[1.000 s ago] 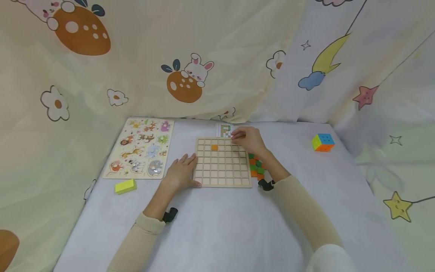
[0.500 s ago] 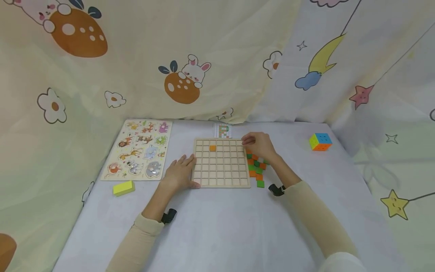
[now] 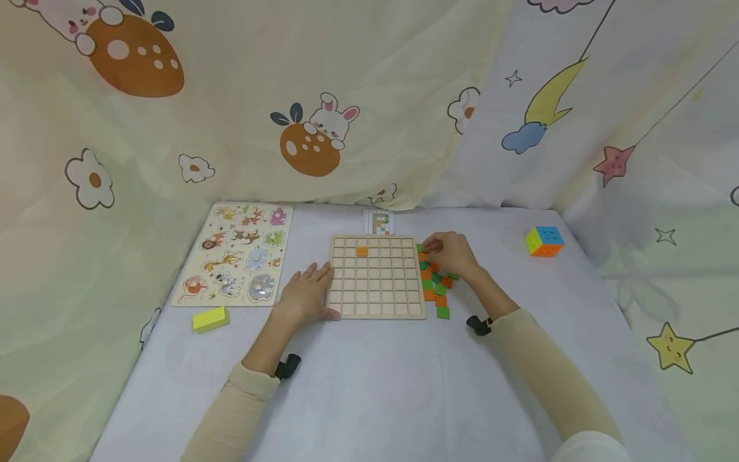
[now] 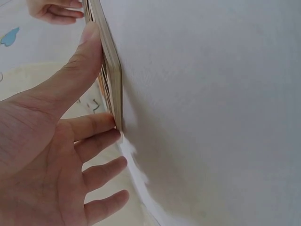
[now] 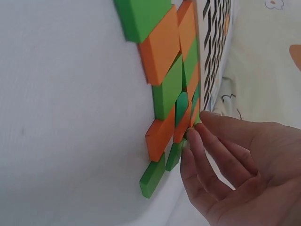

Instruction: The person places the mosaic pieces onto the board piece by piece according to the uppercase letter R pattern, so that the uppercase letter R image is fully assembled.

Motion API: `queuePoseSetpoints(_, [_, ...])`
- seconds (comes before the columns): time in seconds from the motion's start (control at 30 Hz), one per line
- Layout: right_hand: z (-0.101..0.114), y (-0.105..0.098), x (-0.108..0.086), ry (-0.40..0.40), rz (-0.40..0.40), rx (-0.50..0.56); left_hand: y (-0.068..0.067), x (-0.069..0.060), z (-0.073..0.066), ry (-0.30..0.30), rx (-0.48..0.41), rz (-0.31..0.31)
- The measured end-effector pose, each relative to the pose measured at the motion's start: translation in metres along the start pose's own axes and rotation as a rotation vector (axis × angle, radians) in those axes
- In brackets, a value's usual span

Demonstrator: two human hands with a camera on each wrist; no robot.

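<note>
Tiles (image 3: 440, 289): lying nearest the right hand (image 3: 453, 253)
Right grip: looking narrow, can't tell if holding
Left hand (image 3: 305, 295): touching board (image 3: 374, 283), spread wide

Tiles (image 3: 441, 290) right of grid board (image 3: 375, 287); card (image 3: 378, 222) behind.

Beige sleeves (image 3: 554, 372) and small black wrist cameras (image 3: 288, 366) are worn
</note>
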State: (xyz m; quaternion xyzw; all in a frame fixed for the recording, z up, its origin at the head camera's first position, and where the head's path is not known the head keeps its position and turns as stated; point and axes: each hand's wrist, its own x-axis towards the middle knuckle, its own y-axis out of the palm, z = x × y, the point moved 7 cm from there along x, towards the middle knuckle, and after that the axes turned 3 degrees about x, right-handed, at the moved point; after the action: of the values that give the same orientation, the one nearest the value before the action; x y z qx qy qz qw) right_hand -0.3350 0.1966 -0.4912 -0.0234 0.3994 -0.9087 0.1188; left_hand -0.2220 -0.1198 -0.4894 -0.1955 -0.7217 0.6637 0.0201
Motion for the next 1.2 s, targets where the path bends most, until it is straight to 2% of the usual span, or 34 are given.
queuePoseSetpoints(0.4, [0.007,0.001,-0.001,-0.046,0.033,-0.082,0.001,0.000,0.000,-0.003,-0.038,0.010])
queuePoseSetpoints(0.63, [0.006,0.001,0.001,-0.070,-0.001,-0.062,0.001,0.000,0.000,-0.006,-0.022,0.006])
queuePoseSetpoints(0.9, [0.002,0.003,0.011,-0.047,-0.058,-0.072,0.000,-0.001,-0.001,-0.008,-0.017,0.003])
queuePoseSetpoints(1.03, [0.001,0.004,0.017,-0.032,-0.045,-0.122,0.000,-0.002,-0.001,-0.008,-0.021,0.004])
queuePoseSetpoints(1.2, [-0.001,0.005,0.022,-0.008,-0.036,-0.127,0.000,-0.001,-0.001,-0.007,-0.031,0.008])
